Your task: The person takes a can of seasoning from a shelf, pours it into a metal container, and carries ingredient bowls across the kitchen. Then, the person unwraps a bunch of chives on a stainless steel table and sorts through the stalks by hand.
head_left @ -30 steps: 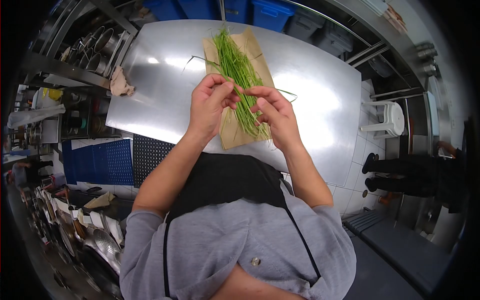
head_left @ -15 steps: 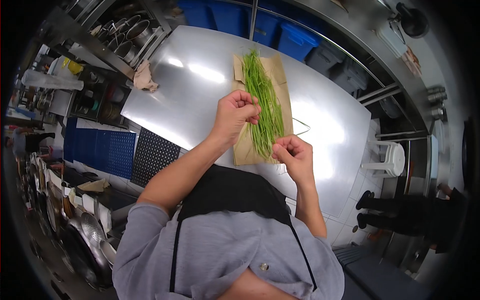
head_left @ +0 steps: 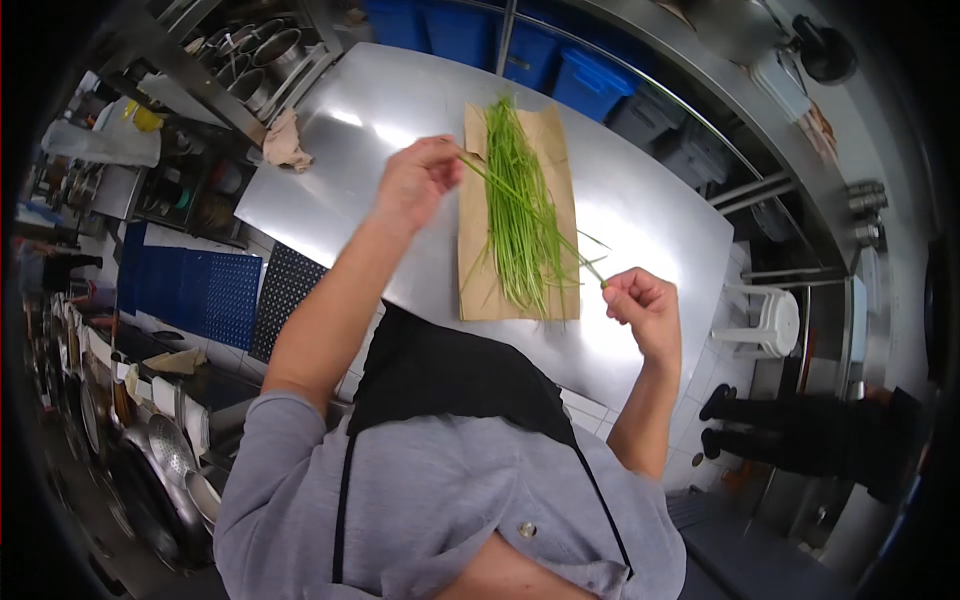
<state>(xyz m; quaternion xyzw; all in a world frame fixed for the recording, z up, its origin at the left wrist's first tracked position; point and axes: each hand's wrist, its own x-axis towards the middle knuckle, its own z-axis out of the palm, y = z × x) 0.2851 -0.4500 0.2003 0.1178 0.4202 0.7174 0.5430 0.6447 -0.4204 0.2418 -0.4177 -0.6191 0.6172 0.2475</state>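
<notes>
A bundle of long thin green chives (head_left: 515,225) lies lengthwise on a flat brown paper bag (head_left: 472,285) on the steel table. My left hand (head_left: 418,180), slightly blurred, is closed left of the bag and pinches one end of a few chive stalks. Those stalks stretch slantwise over the bundle. Their other end is between the thumb and fingers of my right hand (head_left: 643,305), which is closed to the right of the bag. How many stalks I hold is hard to make out.
The steel table (head_left: 385,235) shines under the lights. A cloth (head_left: 287,140) hangs at its left corner. Blue bins (head_left: 592,82) stand beyond the far edge. A white stool (head_left: 768,322) and a person in dark clothes (head_left: 790,430) are at the right.
Both hands have moved apart, the left up and leftward, the right outward to the right. A few chive stalks are now drawn out between them, above the bundle.
</notes>
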